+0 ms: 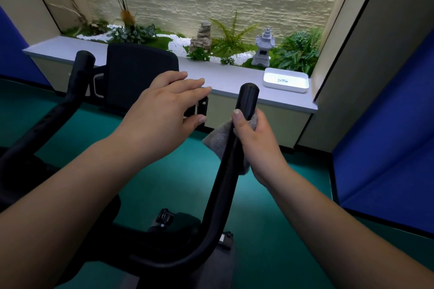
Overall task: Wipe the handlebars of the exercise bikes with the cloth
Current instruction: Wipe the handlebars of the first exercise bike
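The right handlebar (225, 171) ran lengthwise from its near bend up and away to the capped end. The right hand (256, 145) was clamped round it with the cloth (217, 138), just below that end. The left hand (164, 112), fingers straight, hovered beside it, holding nothing.

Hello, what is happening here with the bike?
A person is cleaning an exercise bike. The right hand holds a grey cloth wrapped around the right handlebar, near its top end. The left hand is open, its fingers straight, in front of the console. The left handlebar is untouched.
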